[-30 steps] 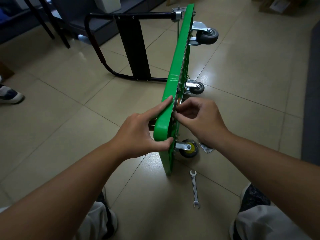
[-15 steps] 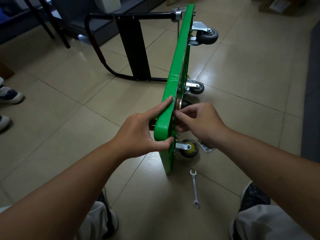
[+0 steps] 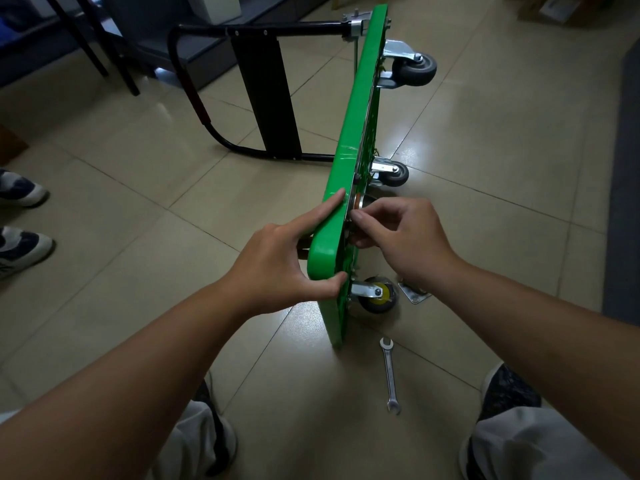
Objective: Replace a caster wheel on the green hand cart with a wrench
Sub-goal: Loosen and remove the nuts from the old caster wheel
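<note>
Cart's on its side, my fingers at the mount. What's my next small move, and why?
Probably twist the small part your right hand pinches against the underside: left hand steadies the green cart, wrench lies on the floor.

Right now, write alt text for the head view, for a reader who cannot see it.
A person's left hand grips the near edge of a green hand cart tipped on its side on a tiled floor, while the right hand, fingers pinched together, works at its underside on something hidden. A wrench lies untouched on the floor nearby.
</note>
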